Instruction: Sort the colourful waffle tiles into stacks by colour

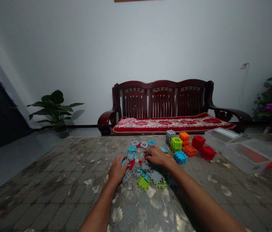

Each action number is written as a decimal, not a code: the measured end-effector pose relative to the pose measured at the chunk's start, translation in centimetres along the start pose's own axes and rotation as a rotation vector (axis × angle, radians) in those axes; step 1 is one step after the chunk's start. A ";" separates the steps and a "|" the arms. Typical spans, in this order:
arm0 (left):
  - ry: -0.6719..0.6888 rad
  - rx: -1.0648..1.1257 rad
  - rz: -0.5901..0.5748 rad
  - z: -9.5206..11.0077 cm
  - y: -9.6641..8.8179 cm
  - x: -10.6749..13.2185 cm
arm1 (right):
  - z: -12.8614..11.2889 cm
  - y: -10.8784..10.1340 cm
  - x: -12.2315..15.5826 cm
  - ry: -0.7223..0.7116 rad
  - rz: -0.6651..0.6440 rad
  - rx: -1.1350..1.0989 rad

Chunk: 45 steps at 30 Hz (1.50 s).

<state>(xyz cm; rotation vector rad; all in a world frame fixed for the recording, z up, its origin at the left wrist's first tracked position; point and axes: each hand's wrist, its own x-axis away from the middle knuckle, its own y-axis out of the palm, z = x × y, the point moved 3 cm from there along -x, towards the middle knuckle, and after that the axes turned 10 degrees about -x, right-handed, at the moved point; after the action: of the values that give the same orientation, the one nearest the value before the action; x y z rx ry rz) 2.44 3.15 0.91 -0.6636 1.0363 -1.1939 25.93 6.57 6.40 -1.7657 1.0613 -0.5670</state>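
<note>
Pieces (145, 166) in blue, grey, red and green are spread in a loose cluster on the patterned table (89, 187), between the hands and nearer. The left hand (117, 167) is laid at the cluster's left edge; the right hand (155, 155) is held over its far right part. Whether anything is grasped in either grip cannot be made out. Right of the cluster, coloured stacks (176, 144) are grouped, and clear boxes (237, 161) are set farther right

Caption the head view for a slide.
Left hand and right hand among scattered toothed pieces, with single-colour stacks and clear boxes to the right.
</note>
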 end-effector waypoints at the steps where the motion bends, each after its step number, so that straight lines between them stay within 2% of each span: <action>1: -0.001 -0.001 0.001 0.0 0.0 0.0 | 0.0 0.0 -0.4 -0.007 -0.061 -0.002; 3: 0.002 0.000 0.006 0.0 0.0 0.0 | 0.0 -0.2 -0.8 -0.008 -0.155 -0.015; 6: 0.006 0.010 0.010 0.1 -0.1 0.0 | -0.1 -1.0 -0.7 0.007 -0.229 -0.035; 10: 0.001 0.005 0.003 0.2 -0.1 0.0 | -0.2 -2.0 -0.1 0.013 -0.265 0.008; 16: 0.008 0.010 0.002 0.3 -0.2 0.0 | -0.6 -1.8 -0.2 0.004 -0.350 0.051; 23: 0.012 0.002 -0.004 0.2 -0.1 0.0 | -2.0 -1.9 -0.5 -0.071 -0.364 0.288; 29: 0.009 0.002 0.013 0.1 0.0 0.0 | -1.4 -1.2 -0.8 -0.158 -0.235 0.300; 34: 0.013 -0.002 -0.009 0.1 0.0 -0.1 | -0.4 -2.1 -1.0 -0.197 -0.117 0.262; 40: 0.008 -0.014 -0.004 0.0 0.0 -0.1 | 1.4 -2.6 1.1 -0.239 0.070 0.151; 42: 0.001 -0.021 -0.011 0.1 0.0 -0.1 | 2.1 -2.2 2.2 -0.209 0.103 0.114; 45: -0.007 -0.027 -0.011 0.2 -0.1 0.0 | 2.7 -1.9 3.1 -0.062 0.172 0.040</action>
<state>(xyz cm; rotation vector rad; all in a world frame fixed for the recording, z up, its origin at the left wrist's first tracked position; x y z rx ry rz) 2.58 3.15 1.08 -0.6946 1.0456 -1.1883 30.31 5.52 6.70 -1.6281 1.1374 -0.4216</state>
